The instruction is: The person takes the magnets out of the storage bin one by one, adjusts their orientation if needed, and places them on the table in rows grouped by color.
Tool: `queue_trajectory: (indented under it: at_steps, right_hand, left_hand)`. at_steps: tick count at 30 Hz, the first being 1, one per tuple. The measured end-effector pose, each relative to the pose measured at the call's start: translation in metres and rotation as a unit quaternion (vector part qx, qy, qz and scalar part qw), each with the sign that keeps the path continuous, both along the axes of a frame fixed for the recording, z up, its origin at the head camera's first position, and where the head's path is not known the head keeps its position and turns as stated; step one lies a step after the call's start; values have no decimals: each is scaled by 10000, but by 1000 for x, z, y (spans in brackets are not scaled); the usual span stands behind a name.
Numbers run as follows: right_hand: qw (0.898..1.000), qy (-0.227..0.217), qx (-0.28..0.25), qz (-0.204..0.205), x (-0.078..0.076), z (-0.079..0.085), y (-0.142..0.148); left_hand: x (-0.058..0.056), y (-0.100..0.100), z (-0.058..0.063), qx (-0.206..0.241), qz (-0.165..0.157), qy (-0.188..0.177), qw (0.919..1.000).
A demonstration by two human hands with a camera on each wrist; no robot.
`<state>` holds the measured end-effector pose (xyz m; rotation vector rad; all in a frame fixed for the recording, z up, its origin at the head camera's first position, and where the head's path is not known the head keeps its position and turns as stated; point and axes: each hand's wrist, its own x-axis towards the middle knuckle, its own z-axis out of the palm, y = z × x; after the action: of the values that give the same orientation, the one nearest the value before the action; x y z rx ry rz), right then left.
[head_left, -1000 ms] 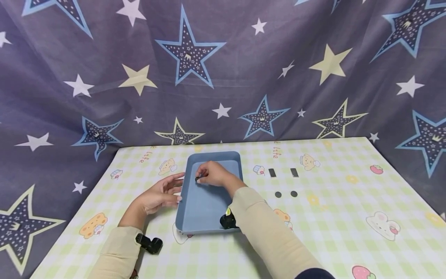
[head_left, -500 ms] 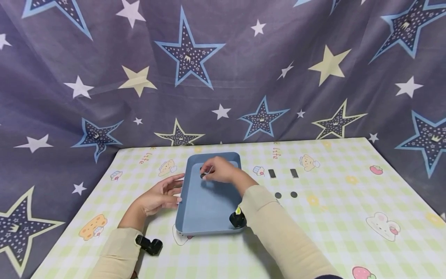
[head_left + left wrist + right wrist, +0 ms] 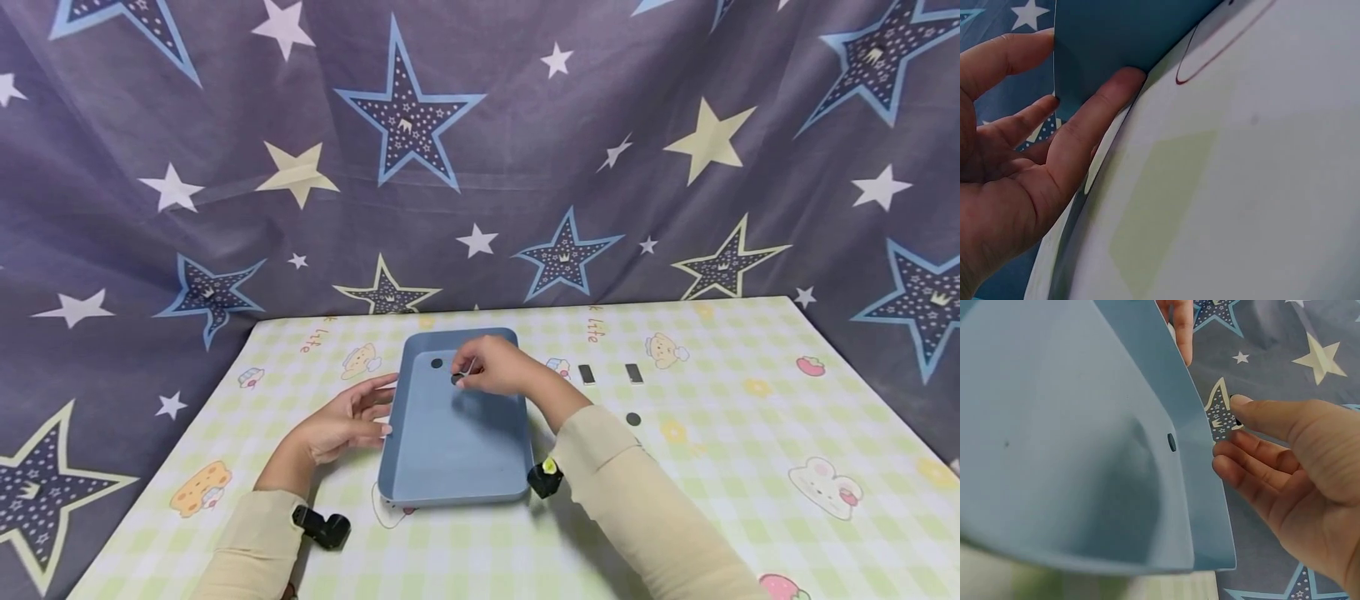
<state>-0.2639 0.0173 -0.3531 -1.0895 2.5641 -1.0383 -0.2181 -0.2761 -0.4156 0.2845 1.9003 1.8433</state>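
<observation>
My right hand is over the far part of a blue-grey rectangular tray, pinching a small black disc between thumb and fingertips. The right wrist view shows that disc mostly covered by the thumb. A second black disc lies on the tray floor near the far left corner. My left hand is at the tray's left side, fingers loosely spread, thumb along the outer wall. In the left wrist view its thumb rests against the wall.
Right of the tray, a black disc lies on the checked tablecloth. Two small dark rectangular blocks, a nearer one and a farther one, lie beyond it. A star-patterned curtain hangs behind the table.
My right hand has moved right with a disc in its fingers, bringing the disc on the tray floor into view. A disc on the cloth is now behind the right arm. The left hand stays put.
</observation>
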Motion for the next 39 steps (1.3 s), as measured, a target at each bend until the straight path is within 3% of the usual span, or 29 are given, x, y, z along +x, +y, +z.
queue_trajectory:
  at_steps: [13,39]
  right_hand:
    - [9972,624,-347,-202,16,-7,31]
    - [9825,1249,-1270,-549,47,-17,83]
  left_hand:
    - [0,0,0,-1,6,28,10000]
    - [0,1,1,3,-8,-3,10000]
